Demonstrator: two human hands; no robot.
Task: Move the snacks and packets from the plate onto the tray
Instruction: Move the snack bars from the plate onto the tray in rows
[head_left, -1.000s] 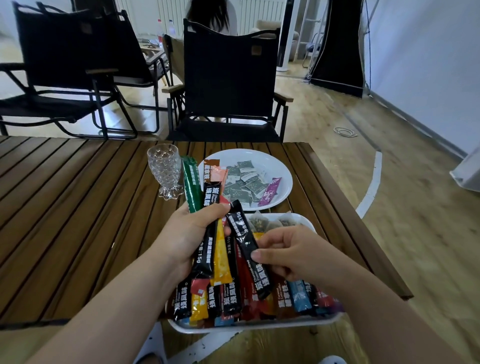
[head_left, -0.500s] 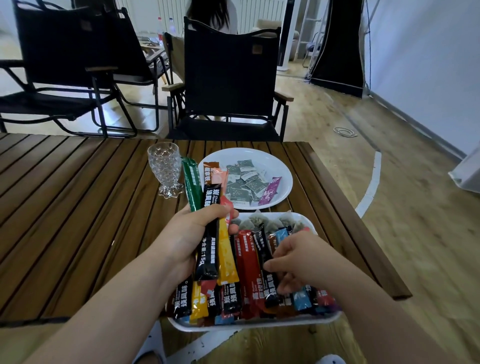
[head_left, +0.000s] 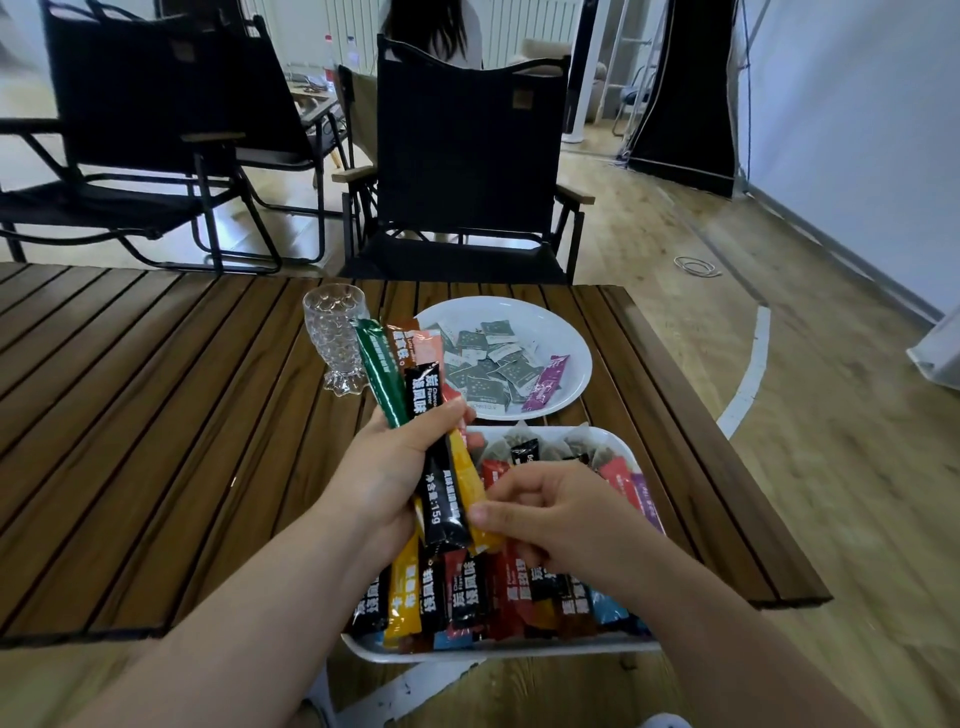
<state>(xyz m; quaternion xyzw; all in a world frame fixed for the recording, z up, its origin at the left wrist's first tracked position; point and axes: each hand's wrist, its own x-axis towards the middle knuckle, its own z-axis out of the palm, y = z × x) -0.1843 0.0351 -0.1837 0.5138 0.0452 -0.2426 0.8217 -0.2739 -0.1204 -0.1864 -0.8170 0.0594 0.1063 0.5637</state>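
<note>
My left hand (head_left: 387, 470) grips a fan of stick packets (head_left: 413, 384), green, orange, pink, black and yellow, held above the white tray (head_left: 498, 652). My right hand (head_left: 550, 512) pinches the lower end of the yellow stick packet (head_left: 467, 480) in that bunch. The tray holds several coloured stick packets side by side and tea bags (head_left: 519, 439) at its far end. Behind it the white plate (head_left: 571, 338) carries several small grey-green sachets (head_left: 483, 364) and one purple stick packet (head_left: 545, 382).
A clear faceted glass (head_left: 335, 338) stands left of the plate on the slatted wooden table (head_left: 156, 415). The tray overhangs the table's near edge. Black folding chairs (head_left: 467, 156) stand beyond the table, with a person seated behind one.
My right hand laid a black stick packet among those on the tray, then rose to the bunch in my left hand and took hold of the yellow packet's end.
</note>
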